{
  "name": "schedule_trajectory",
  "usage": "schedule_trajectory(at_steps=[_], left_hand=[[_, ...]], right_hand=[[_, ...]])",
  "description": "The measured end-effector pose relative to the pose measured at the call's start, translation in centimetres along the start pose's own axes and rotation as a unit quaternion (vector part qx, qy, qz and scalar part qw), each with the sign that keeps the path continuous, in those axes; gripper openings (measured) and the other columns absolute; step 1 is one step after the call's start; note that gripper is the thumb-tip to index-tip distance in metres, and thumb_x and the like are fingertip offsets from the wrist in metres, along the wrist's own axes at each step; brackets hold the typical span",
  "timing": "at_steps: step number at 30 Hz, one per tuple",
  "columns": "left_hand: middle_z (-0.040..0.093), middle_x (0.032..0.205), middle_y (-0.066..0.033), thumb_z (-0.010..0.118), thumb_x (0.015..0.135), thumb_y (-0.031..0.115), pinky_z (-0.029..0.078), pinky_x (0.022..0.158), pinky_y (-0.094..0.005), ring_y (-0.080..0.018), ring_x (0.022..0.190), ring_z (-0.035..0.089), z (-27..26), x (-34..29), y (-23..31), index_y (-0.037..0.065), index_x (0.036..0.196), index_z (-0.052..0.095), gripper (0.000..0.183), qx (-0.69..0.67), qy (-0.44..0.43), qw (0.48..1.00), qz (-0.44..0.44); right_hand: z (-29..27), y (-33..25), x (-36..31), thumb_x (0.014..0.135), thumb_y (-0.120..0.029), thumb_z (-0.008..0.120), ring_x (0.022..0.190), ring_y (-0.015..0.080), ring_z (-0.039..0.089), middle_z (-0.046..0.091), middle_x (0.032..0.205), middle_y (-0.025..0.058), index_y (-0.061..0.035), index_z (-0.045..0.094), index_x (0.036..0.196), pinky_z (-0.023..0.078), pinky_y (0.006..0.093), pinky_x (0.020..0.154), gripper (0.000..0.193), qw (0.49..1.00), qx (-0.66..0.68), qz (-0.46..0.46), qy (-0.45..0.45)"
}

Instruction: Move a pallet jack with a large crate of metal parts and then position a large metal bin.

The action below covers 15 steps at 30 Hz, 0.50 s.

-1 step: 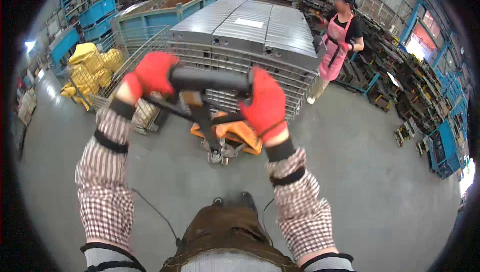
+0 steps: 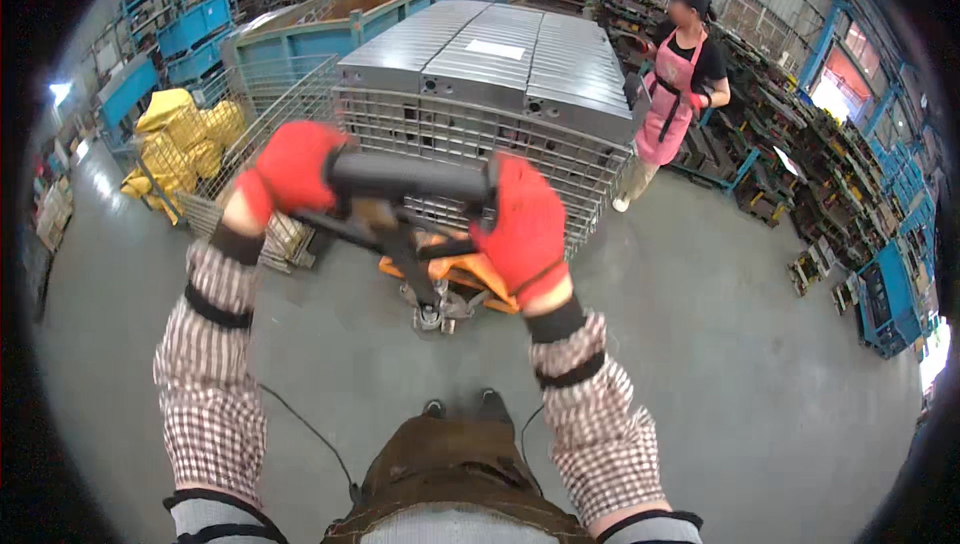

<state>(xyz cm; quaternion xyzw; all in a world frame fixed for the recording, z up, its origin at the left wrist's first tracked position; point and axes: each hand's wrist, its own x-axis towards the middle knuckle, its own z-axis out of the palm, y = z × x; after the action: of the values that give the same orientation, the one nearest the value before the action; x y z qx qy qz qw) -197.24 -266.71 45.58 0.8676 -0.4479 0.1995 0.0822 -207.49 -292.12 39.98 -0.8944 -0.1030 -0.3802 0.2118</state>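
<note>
Both my hands wear red gloves and grip the black handle bar (image 2: pixel 410 176) of a pallet jack. My left hand (image 2: pixel 295 169) is closed around its left end, my right hand (image 2: pixel 525 224) around its right end. Below the bar, the dark shaft runs down to the jack's orange body (image 2: pixel 465 272) and wheel base near the floor. Just beyond stands a wire mesh cage (image 2: pixel 400 114), loaded with long grey ribbed metal pieces (image 2: pixel 480 44). A white sheet (image 2: pixel 495 49) lies on top of them. Whether the forks are under the cage is hidden.
Yellow bundles (image 2: pixel 185 134) sit in another mesh cage at left, before a large blue bin (image 2: pixel 290 42). A person (image 2: pixel 680 79) in a pink apron stands beside the load at right. Racks of dark metal parts (image 2: pixel 800 134) line the right side; a blue cart (image 2: pixel 885 299) stands there.
Both my hands and the handle bar have dropped slightly toward me in the picture. The cage and its load look nearly unmoved.
</note>
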Motion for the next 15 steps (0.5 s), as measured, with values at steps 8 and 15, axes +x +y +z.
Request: schedule_trajectory(at_steps=[8,15], left_hand=[[0.058,0.07,-0.0079,0.062,0.049,0.013,0.042,0.059,-0.0362,-0.0303,0.067,0.054,-1.4,-10.2,9.7,0.011,0.076,0.057,0.028,0.02,0.007,0.992,-0.126],[0.058,0.076,-0.0087,0.064,0.046,0.011,0.041,0.063,-0.0366,-0.0312,0.073,0.053,-0.9,-11.6,10.2,0.011,0.082,0.057,0.037,0.053,0.029,0.988,-0.142]], right_hand=[[-4.9,-5.3,-7.9,0.058,-0.042,0.073,0.078,0.0313,0.052,0.051,0.088,0.016,0.002,0.047,0.097,0.044,0.0362,0.068,0.065,0.985,0.13,-0.077,-0.083],[-4.9,-6.2,-8.3,0.062,-0.056,0.063,0.077,0.0274,0.05,0.049,0.087,0.0143,0.0026,0.047,0.097,0.043,0.0359,0.067,0.07,0.99,0.068,-0.056,-0.111]])
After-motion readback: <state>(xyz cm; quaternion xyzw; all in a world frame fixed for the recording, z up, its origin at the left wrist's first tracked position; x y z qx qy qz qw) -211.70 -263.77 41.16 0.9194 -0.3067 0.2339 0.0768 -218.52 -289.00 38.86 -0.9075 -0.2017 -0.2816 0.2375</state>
